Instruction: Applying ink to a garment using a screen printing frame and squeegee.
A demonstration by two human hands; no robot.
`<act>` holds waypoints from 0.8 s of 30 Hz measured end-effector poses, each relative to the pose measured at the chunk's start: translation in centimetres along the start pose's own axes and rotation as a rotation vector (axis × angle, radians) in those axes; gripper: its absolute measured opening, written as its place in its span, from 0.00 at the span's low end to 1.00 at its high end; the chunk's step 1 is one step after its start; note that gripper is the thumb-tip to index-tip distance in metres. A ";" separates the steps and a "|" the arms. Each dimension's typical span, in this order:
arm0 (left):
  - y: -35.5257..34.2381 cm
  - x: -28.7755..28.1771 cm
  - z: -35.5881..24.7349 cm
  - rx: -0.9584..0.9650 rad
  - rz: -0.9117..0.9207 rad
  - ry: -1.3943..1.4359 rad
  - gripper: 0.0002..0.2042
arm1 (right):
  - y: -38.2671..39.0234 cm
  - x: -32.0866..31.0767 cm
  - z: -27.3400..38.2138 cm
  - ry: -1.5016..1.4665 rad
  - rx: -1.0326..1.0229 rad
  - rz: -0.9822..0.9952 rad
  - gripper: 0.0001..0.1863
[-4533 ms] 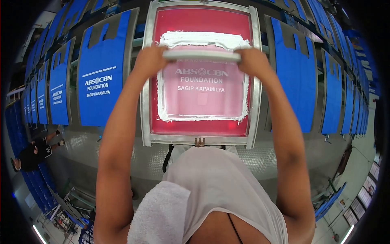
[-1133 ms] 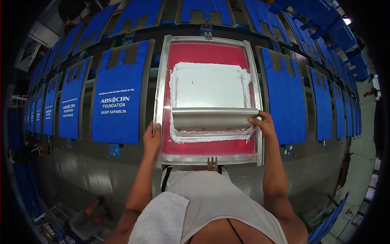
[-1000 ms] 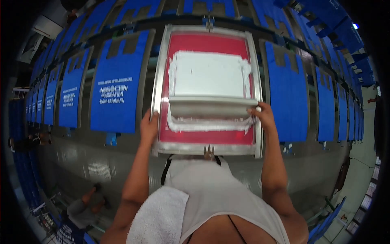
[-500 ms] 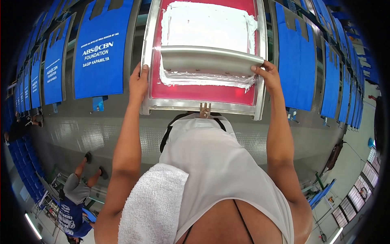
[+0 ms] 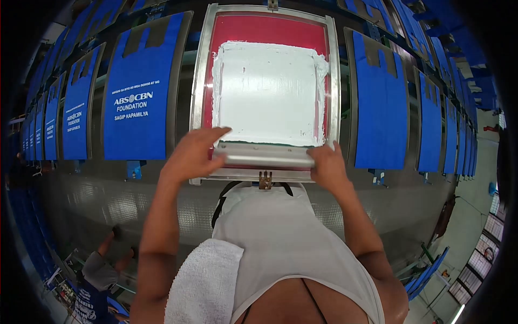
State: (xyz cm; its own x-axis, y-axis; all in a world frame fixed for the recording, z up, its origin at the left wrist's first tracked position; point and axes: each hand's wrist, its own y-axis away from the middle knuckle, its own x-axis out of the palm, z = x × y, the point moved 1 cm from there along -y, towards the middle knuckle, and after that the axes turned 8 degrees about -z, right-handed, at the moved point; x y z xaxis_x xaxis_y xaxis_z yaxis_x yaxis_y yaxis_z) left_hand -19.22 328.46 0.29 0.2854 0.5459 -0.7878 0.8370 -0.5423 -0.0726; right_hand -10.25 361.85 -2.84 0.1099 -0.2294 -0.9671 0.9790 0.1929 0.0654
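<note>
In front of me lies a silk-screen frame (image 5: 333,81) of bare metal with red mesh (image 5: 270,29). A thick rectangle of white ink (image 5: 267,89) covers much of the mesh, with ragged ridges at its sides. Across the near end of the ink lies a metal squeegee (image 5: 264,157). My right hand (image 5: 328,166) grips its right end, thumb on the near face. At the left end my left hand (image 5: 193,154) is open, thumb and fingers spread around the squeegee's corner; whether it touches is unclear. A metal hinge clamp (image 5: 265,180) sits on the near rail.
Blue fabric pieces with cut-out tops lie on boards at both sides; the left piece (image 5: 134,102) bears white print, the right piece (image 5: 379,102) shows none. A white towel (image 5: 205,281) hangs over my left shoulder. Another person (image 5: 97,281) is at the lower left.
The squeegee has come to the near end of the ink area, its blade edge now facing away. My left hand has left the frame's side rail for the squeegee. The frame sits lower in view.
</note>
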 end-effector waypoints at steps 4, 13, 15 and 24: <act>-2.7 0.0 -2.0 -0.080 0.428 -0.117 0.21 | -1.4 -0.2 -0.5 -0.118 0.046 0.094 0.21; -11.4 -1.1 1.3 0.004 0.230 -0.214 0.13 | -13.0 -5.6 -6.3 -0.228 0.007 0.132 0.17; -14.8 -1.3 3.3 0.014 0.076 -0.241 0.12 | -16.1 -5.1 -7.9 -0.220 -0.024 0.016 0.15; -11.4 6.9 6.9 0.037 -0.164 -0.422 0.20 | -16.1 3.6 -6.3 0.168 -0.066 -0.151 0.19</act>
State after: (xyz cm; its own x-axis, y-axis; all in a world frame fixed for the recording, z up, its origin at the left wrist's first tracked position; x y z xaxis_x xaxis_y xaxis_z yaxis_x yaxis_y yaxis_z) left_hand -30.05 334.00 -8.59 -0.0717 0.3223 -0.9439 0.8357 -0.4972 -0.2333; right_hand -26.73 363.92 -8.96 -0.0721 -0.0997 -0.9924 0.9682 0.2319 -0.0936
